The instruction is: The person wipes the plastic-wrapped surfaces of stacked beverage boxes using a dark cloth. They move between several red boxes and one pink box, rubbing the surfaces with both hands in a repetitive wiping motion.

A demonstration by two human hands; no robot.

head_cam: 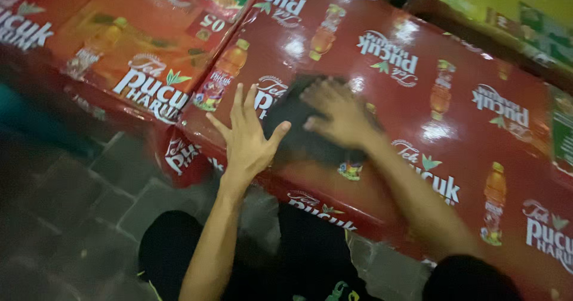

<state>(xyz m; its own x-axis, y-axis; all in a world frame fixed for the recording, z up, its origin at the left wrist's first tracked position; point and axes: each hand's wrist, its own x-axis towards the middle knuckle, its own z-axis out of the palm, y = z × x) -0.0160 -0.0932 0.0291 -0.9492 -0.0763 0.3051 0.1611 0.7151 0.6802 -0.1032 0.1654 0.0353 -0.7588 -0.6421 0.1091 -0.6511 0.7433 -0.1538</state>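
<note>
A dark cloth [298,128] lies on a glossy red tabletop [453,80] printed with pictures of orange drink bottles. My left hand [248,137] is flat on the table's near edge, fingers spread, thumb touching the cloth's left side. My right hand [337,113] presses down on top of the cloth with its fingers apart. The image is blurred by motion.
A second red-orange printed table [137,44] stands to the left, almost touching the first. A yellow-green surface [507,8] sits at the far right. Below is a grey paved floor [77,217]. My dark trousers [298,265] show at the bottom.
</note>
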